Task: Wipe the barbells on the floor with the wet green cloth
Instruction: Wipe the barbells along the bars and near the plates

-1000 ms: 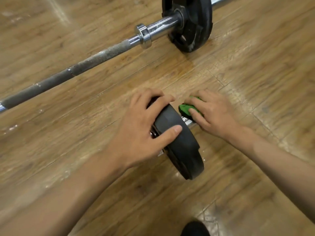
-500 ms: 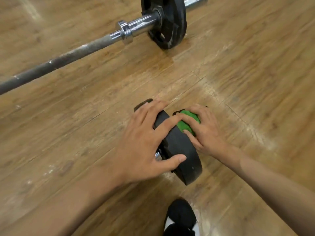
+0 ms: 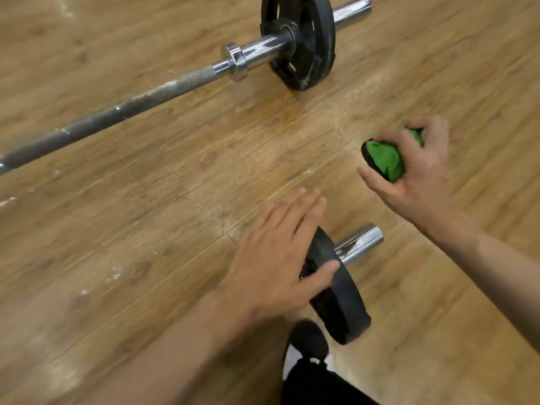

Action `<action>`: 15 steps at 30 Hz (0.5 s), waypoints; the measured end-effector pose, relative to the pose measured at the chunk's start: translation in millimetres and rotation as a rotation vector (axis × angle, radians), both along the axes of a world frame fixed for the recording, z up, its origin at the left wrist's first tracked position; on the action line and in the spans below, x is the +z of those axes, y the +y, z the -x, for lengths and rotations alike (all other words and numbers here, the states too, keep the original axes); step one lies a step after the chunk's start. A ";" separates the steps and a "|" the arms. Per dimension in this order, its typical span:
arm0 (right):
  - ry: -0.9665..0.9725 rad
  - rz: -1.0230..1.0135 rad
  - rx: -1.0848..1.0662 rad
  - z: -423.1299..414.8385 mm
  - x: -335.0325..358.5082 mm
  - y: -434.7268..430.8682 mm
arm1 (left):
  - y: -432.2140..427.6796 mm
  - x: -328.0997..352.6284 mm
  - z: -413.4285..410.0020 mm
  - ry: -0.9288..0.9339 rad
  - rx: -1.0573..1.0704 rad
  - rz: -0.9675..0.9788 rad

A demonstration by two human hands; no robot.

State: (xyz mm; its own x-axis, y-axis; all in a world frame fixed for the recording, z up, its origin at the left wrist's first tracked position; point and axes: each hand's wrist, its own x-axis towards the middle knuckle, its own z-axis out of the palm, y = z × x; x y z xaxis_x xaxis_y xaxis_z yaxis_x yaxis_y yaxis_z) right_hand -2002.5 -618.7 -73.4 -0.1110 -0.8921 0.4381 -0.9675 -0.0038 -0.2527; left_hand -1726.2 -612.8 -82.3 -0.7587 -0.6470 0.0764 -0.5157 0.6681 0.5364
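Two barbells lie on the wooden floor. The near barbell shows a black plate (image 3: pixel 339 302) standing on edge and a short chrome sleeve end (image 3: pixel 361 244). My left hand (image 3: pixel 274 258) rests over the top of that plate with fingers fairly straight and the thumb across its rim. My right hand (image 3: pixel 415 171) is lifted off to the upper right of the sleeve and grips the bunched green cloth (image 3: pixel 385 159). The far barbell (image 3: pixel 163 89) runs diagonally across the top, with a black plate (image 3: pixel 301 39) and a chrome collar (image 3: pixel 235 62).
My dark shoe (image 3: pixel 309 340) and trouser leg stand just below the near plate. The wooden floor (image 3: pixel 146 214) shows pale scuff marks at the left and a damp patch under the far plate.
My right hand has come off the near barbell's sleeve and moved up and right with the cloth, baring the chrome end. My left hand's fingers have straightened over the plate.
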 end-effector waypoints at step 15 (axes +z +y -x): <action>-0.451 -0.186 -0.225 -52.7 366.7 14.4 | -43.1 410.5 -36.6 -0.501 0.245 -0.125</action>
State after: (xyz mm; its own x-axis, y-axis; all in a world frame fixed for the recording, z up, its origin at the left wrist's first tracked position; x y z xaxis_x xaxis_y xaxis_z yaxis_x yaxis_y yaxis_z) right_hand -1949.8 -604.3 293.3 -0.4487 -0.8828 0.1393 -0.7346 0.2755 -0.6201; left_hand -1689.6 -655.9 328.3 -0.5094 -0.7894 -0.3425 -0.8591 0.4442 0.2542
